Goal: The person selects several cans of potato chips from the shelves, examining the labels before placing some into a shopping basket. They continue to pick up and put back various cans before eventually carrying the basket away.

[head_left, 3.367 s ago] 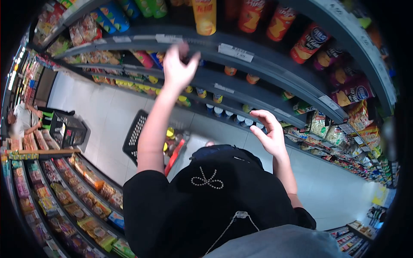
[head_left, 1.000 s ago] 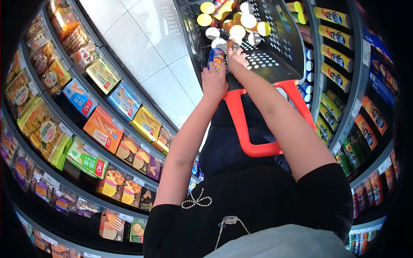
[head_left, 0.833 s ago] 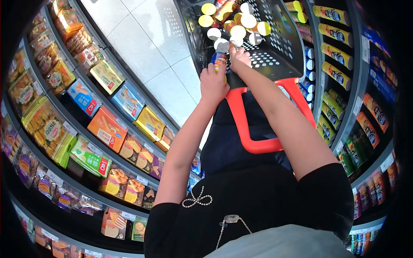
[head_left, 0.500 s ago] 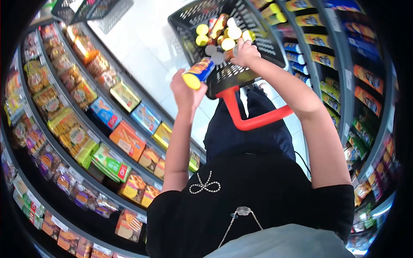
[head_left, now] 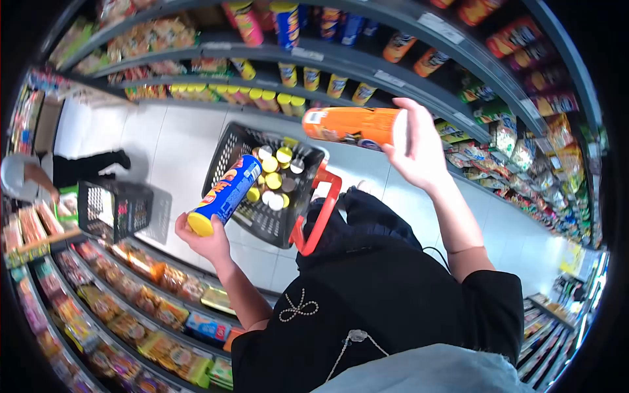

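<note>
My left hand (head_left: 208, 245) is closed round the yellow-lidded end of a blue chip can (head_left: 230, 188), which tilts over the left side of a black shopping basket (head_left: 261, 226). Up to the right, my right hand (head_left: 419, 149) grips an orange chip can (head_left: 359, 126) by its white-lidded end. That can lies nearly level, beside the shelf front and apart from the basket. Inside the basket stand several cans with yellow, white and grey lids. The basket's red handle (head_left: 333, 196) leans toward my legs.
Ahead is a shelf (head_left: 367, 56) with chip cans in several colours. Packaged snacks (head_left: 151, 321) fill the shelf at lower left. At far left, a person (head_left: 26, 171) is by another black basket (head_left: 114, 209). Pale tiled floor (head_left: 173, 134) runs between the shelves.
My right hand has risen out of the basket and now holds the orange can near the shelf. The left hand keeps the blue can. The view has turned toward the can shelf.
</note>
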`<action>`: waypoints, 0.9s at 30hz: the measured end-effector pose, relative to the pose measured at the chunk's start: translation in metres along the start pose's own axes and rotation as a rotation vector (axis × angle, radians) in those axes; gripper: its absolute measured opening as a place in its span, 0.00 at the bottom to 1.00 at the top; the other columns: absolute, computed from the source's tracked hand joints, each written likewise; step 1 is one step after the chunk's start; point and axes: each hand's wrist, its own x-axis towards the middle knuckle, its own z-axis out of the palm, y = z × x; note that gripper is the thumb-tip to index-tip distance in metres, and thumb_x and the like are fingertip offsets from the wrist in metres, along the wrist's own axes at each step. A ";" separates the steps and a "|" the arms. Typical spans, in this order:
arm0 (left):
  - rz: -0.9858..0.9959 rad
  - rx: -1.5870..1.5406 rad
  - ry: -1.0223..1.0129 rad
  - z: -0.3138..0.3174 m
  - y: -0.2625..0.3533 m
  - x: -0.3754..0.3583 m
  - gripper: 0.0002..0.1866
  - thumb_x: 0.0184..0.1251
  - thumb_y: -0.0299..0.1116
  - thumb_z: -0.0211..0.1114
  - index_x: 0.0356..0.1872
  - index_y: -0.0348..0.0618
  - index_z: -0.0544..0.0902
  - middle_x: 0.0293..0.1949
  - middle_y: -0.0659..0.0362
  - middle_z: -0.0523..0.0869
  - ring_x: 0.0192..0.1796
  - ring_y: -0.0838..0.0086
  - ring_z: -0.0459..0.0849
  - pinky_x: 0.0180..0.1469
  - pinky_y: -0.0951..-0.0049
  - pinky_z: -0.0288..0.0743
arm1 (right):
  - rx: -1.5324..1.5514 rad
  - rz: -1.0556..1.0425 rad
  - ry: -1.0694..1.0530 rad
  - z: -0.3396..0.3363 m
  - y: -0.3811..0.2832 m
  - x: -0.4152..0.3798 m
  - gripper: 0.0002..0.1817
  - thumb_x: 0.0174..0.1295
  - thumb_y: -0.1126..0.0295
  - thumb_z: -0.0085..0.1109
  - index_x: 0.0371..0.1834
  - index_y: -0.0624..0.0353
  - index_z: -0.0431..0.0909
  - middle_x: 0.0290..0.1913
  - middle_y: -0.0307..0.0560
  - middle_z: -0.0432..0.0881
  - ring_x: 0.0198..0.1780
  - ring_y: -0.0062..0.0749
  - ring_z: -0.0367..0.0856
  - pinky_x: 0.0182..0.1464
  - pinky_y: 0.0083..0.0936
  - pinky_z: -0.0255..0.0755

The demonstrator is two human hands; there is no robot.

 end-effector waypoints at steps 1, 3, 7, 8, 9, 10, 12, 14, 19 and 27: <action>0.069 -0.048 0.003 0.008 0.012 0.005 0.30 0.48 0.22 0.62 0.55 0.37 0.61 0.47 0.50 0.71 0.51 0.63 0.72 0.57 0.65 0.65 | -0.025 0.053 0.068 -0.016 0.009 -0.008 0.35 0.39 0.67 0.62 0.56 0.58 0.62 0.47 0.57 0.70 0.51 0.51 0.71 0.52 0.37 0.68; 0.172 -0.104 -0.032 0.023 0.032 0.013 0.28 0.50 0.21 0.60 0.55 0.37 0.61 0.48 0.49 0.71 0.52 0.63 0.72 0.57 0.65 0.64 | -0.076 0.110 0.205 -0.038 0.031 -0.023 0.34 0.40 0.67 0.62 0.56 0.57 0.63 0.49 0.56 0.71 0.52 0.50 0.71 0.53 0.37 0.67; 0.064 -0.397 -0.175 0.061 0.066 0.020 0.28 0.50 0.18 0.56 0.54 0.39 0.60 0.47 0.49 0.70 0.50 0.65 0.72 0.57 0.66 0.64 | -0.121 0.308 0.295 -0.058 0.088 -0.055 0.31 0.46 0.63 0.60 0.55 0.56 0.65 0.48 0.56 0.73 0.51 0.50 0.72 0.52 0.38 0.67; 0.029 -0.447 -0.203 0.073 0.073 0.018 0.27 0.50 0.18 0.56 0.54 0.39 0.60 0.47 0.49 0.70 0.50 0.66 0.73 0.57 0.66 0.65 | -0.117 0.374 0.315 -0.062 0.099 -0.062 0.30 0.46 0.62 0.60 0.55 0.56 0.65 0.48 0.56 0.73 0.50 0.50 0.72 0.52 0.38 0.67; -0.010 -0.496 -0.230 0.084 0.079 0.016 0.27 0.51 0.18 0.55 0.54 0.39 0.60 0.47 0.49 0.70 0.49 0.66 0.73 0.56 0.67 0.65 | -0.114 0.439 0.333 -0.066 0.107 -0.069 0.30 0.46 0.62 0.60 0.55 0.56 0.65 0.48 0.57 0.73 0.50 0.50 0.72 0.51 0.38 0.68; -0.004 -0.549 -0.290 0.095 0.081 0.013 0.26 0.52 0.18 0.55 0.54 0.40 0.60 0.46 0.49 0.71 0.48 0.68 0.73 0.53 0.68 0.67 | -0.089 0.491 0.353 -0.071 0.117 -0.076 0.29 0.47 0.62 0.60 0.55 0.56 0.65 0.47 0.57 0.73 0.50 0.50 0.73 0.51 0.37 0.68; -0.073 -0.647 -0.358 0.116 0.089 0.003 0.25 0.52 0.18 0.54 0.53 0.41 0.60 0.45 0.49 0.71 0.47 0.68 0.74 0.52 0.69 0.68 | -0.072 0.540 0.420 -0.083 0.134 -0.084 0.29 0.46 0.62 0.60 0.54 0.57 0.65 0.47 0.58 0.74 0.49 0.51 0.73 0.51 0.38 0.68; -0.115 -0.682 -0.422 0.135 0.101 -0.011 0.25 0.53 0.18 0.54 0.53 0.42 0.60 0.44 0.49 0.72 0.44 0.70 0.75 0.48 0.72 0.71 | -0.062 0.539 0.518 -0.094 0.154 -0.088 0.30 0.46 0.62 0.60 0.54 0.57 0.65 0.47 0.59 0.74 0.48 0.51 0.74 0.51 0.38 0.67; -0.166 -0.666 -0.570 0.175 0.129 -0.049 0.25 0.54 0.18 0.54 0.53 0.40 0.59 0.45 0.49 0.73 0.44 0.70 0.76 0.48 0.73 0.72 | -0.120 0.482 0.565 -0.112 0.209 -0.077 0.35 0.39 0.59 0.65 0.55 0.55 0.66 0.48 0.57 0.72 0.51 0.49 0.71 0.53 0.38 0.66; -0.052 -0.549 -0.797 0.228 0.161 -0.106 0.28 0.52 0.17 0.58 0.54 0.41 0.57 0.44 0.49 0.73 0.45 0.70 0.76 0.50 0.72 0.70 | -0.137 0.276 0.501 -0.095 0.289 -0.046 0.35 0.33 0.65 0.66 0.52 0.50 0.70 0.44 0.61 0.71 0.50 0.53 0.70 0.52 0.39 0.69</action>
